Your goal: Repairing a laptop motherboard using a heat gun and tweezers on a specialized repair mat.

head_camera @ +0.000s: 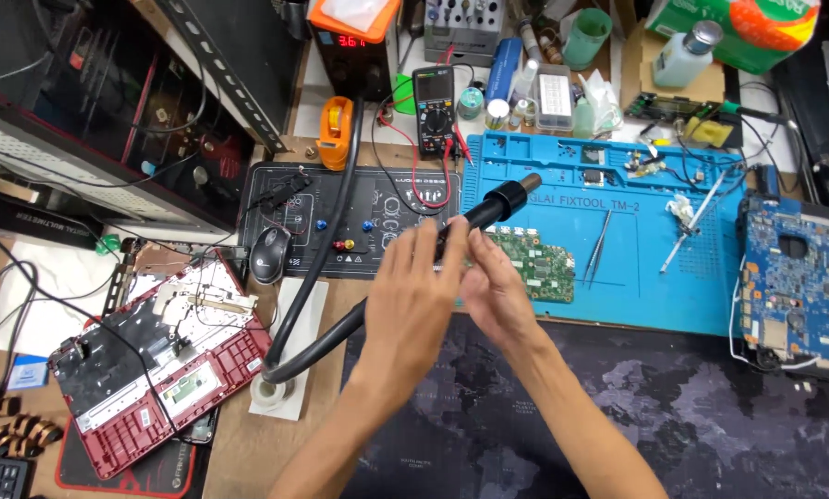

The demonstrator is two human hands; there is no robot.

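My left hand (412, 298) and right hand (493, 286) are both in a closed grip on the hot-air wand (488, 211), nozzle raised above the green board (532, 263) on the blue mat (654, 277); tweezers (598, 245) lie untouched.

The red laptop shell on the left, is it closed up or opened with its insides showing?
Opened: the red laptop shell lies flat with its inner metal plates, cutouts and loose wires exposed, and no cover over them.
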